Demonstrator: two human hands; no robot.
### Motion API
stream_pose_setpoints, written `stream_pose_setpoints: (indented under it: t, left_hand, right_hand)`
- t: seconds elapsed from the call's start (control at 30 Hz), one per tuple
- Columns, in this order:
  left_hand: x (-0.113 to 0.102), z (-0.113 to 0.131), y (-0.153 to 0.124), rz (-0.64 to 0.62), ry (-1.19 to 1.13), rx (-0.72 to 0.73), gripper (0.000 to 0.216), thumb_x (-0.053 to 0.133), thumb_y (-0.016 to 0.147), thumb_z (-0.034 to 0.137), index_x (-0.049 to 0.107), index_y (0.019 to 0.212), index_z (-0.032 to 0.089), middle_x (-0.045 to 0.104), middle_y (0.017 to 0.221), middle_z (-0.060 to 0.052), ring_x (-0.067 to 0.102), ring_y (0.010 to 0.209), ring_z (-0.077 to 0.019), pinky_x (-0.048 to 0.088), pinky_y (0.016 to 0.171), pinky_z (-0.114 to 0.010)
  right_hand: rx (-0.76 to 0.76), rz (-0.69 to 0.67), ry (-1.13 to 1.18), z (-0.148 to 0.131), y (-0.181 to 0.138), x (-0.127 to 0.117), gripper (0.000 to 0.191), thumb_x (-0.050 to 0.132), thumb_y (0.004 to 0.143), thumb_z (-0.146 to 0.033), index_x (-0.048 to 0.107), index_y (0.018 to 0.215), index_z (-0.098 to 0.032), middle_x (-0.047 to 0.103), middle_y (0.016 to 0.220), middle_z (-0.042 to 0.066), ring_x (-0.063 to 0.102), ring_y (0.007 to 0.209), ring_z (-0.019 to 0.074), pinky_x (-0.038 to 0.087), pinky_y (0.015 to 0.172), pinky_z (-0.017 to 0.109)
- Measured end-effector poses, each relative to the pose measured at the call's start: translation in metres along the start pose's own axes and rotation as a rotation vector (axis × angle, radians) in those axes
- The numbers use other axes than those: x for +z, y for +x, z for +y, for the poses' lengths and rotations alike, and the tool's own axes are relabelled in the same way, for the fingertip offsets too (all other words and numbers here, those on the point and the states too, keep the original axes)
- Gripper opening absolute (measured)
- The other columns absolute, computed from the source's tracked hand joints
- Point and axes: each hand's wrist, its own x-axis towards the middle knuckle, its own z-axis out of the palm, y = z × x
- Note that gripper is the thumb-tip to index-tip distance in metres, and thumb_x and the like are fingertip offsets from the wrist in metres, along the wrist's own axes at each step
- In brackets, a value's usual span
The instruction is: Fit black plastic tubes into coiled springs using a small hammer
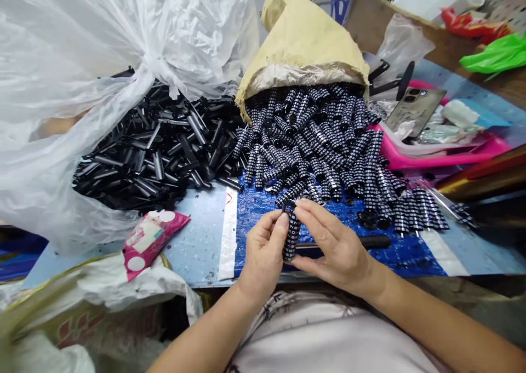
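In front of my body, my left hand (263, 247) is closed on a short black tube patterned with rows of small white marks (292, 236), its thumb pressed along the side. My right hand (335, 247) grips the same tube, with fingertips at its top end and thumb near the bottom. The tube stands roughly upright between them. Behind the hands lies a rod with a black handle (376, 242), partly hidden by my fingers. Just beyond it, a heap of similar patterned tubes (312, 143) spills from a yellow sack (308, 39) onto a blue sheet (263, 214).
Plain black tube-like pieces (164, 148) are heaped at left by a large clear plastic bag (102, 61). A pink packet (154, 241) lies at the table's front edge above an open sack (102, 307). At right, a pink tray (447, 159) holds a phone (417, 110).
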Motion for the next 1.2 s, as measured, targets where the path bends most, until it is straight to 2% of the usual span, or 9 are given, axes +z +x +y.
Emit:
stream_pose_setpoints:
  t: [0.17,0.3,0.4,0.53,0.63,0.8,0.87,1.0,1.2]
  left_hand:
    - [-0.010,0.004,0.004,-0.084,-0.141,-0.139,0.032,0.078,0.081,0.041,0.075,0.103,0.018,0.073,0.094,-0.003,0.062,0.084,-0.0134,0.050,0.083,-0.025]
    - [-0.020,0.006,0.007,-0.161,-0.182,-0.326,0.039,0.083,0.073,0.042,0.072,0.100,0.016,0.072,0.083,-0.003,0.065,0.072,-0.0147,0.052,0.067,-0.026]
    - [-0.035,0.001,0.012,-0.139,-0.120,-0.295,0.037,0.081,0.074,0.044,0.068,0.098,0.018,0.069,0.080,-0.001,0.065,0.068,-0.0157,0.053,0.065,-0.029]
    - [-0.071,-0.005,0.023,-0.067,0.412,0.040,0.022,0.070,0.084,0.035,0.070,0.098,0.019,0.069,0.088,-0.003,0.063,0.079,-0.0170,0.049,0.077,-0.031]
    - [-0.095,-0.002,0.031,-0.087,0.880,0.112,0.020,0.073,0.080,0.031,0.074,0.096,0.020,0.070,0.087,-0.004,0.061,0.082,-0.0199,0.045,0.078,-0.033]
    - [-0.105,0.002,0.040,-0.236,0.952,-0.065,0.027,0.079,0.073,0.041,0.073,0.088,0.019,0.063,0.072,0.001,0.055,0.067,-0.0159,0.038,0.062,-0.028]
    - [-0.103,-0.001,0.041,-0.253,0.900,-0.116,0.028,0.079,0.072,0.043,0.071,0.086,0.019,0.057,0.065,0.004,0.051,0.061,-0.0140,0.035,0.057,-0.026]
    - [-0.102,-0.005,0.044,-0.246,0.837,-0.119,0.030,0.079,0.070,0.044,0.067,0.082,0.019,0.052,0.061,0.006,0.045,0.057,-0.0122,0.032,0.054,-0.025]
    - [-0.105,0.000,0.058,-0.320,0.838,-0.137,0.036,0.084,0.058,0.039,0.056,0.067,0.019,0.049,0.058,0.007,0.041,0.056,-0.0111,0.029,0.054,-0.024]
  right_hand:
    - [0.009,-0.095,-0.063,0.000,-0.001,0.001,0.085,0.071,0.088,-0.025,0.025,0.158,-0.010,0.050,0.146,0.022,0.047,0.139,0.0309,0.049,0.111,0.046]
    - [0.042,-0.126,-0.045,0.000,-0.002,0.003,0.087,0.072,0.089,-0.029,0.024,0.158,-0.010,0.048,0.147,0.023,0.045,0.140,0.0309,0.047,0.113,0.047]
    - [0.065,-0.166,-0.033,0.005,-0.013,0.001,0.092,0.073,0.088,-0.044,0.025,0.156,-0.007,0.048,0.147,0.025,0.043,0.141,0.0343,0.044,0.114,0.052]
    - [0.125,-0.332,-0.137,0.015,-0.038,-0.008,0.034,0.063,0.096,-0.031,0.059,0.125,-0.013,0.068,0.114,0.015,0.064,0.108,0.0303,0.054,0.091,0.047]
    - [0.139,-0.353,-0.157,0.014,-0.043,-0.011,0.008,0.057,0.098,-0.020,0.063,0.103,-0.016,0.068,0.091,0.008,0.064,0.083,0.0227,0.053,0.076,0.038]
    - [0.182,-0.090,-0.047,0.006,-0.011,-0.002,0.015,0.051,0.099,-0.012,0.059,0.111,-0.015,0.064,0.088,0.007,0.062,0.079,0.0179,0.051,0.075,0.030]
    - [0.167,-0.103,-0.074,0.004,0.002,0.006,0.012,0.049,0.100,-0.014,0.060,0.106,-0.016,0.062,0.084,0.005,0.060,0.074,0.0170,0.050,0.071,0.029]
    - [0.135,-0.337,-0.181,0.002,0.014,0.018,0.020,0.048,0.102,-0.021,0.060,0.087,-0.018,0.055,0.071,0.002,0.055,0.063,0.0166,0.045,0.061,0.030]
    - [-0.016,-0.161,0.134,-0.014,0.016,0.016,0.018,0.046,0.102,-0.016,0.058,0.114,-0.014,0.065,0.081,0.005,0.060,0.070,0.0159,0.048,0.066,0.028]
